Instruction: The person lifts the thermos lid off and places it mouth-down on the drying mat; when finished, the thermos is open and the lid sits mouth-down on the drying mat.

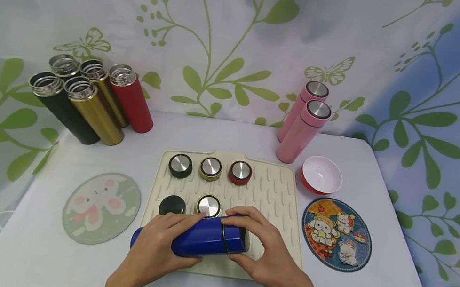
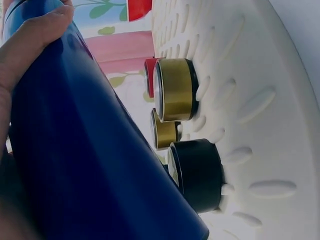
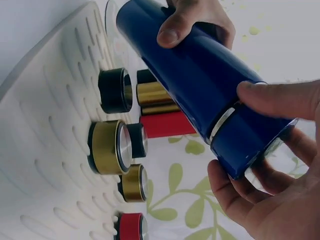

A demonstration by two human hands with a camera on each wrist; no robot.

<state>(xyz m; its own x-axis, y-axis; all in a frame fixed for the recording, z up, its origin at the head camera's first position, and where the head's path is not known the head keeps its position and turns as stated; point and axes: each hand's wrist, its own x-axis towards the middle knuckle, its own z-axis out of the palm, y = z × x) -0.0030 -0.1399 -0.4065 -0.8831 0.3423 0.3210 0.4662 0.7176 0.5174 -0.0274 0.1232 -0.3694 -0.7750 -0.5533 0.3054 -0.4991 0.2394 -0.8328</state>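
Note:
A blue thermos bottle [image 1: 202, 239] lies nearly level above the front of the cream drying mat [image 1: 275, 191]. My left hand [image 1: 160, 244] grips its body from the left, thumb on the near side. The fingers and thumb of my right hand [image 1: 261, 246] hold its blue lid [image 3: 245, 142]. In the right wrist view a thin silver line shows between lid and body. Behind the bottle on the mat stand a black lid [image 1: 172, 204] and a gold lid [image 1: 208, 206]. Farther back are another black lid [image 1: 180, 165], another gold lid [image 1: 210, 168] and a red lid [image 1: 240, 172].
Several lidless bottles, including a red bottle [image 1: 134, 104], stand at the back left. Two pink bottles [image 1: 302, 135] with lids stand at the back right, near a red-and-white bowl [image 1: 321, 175]. A green round mat [image 1: 101, 208] lies left, a colourful round mat [image 1: 336, 234] right.

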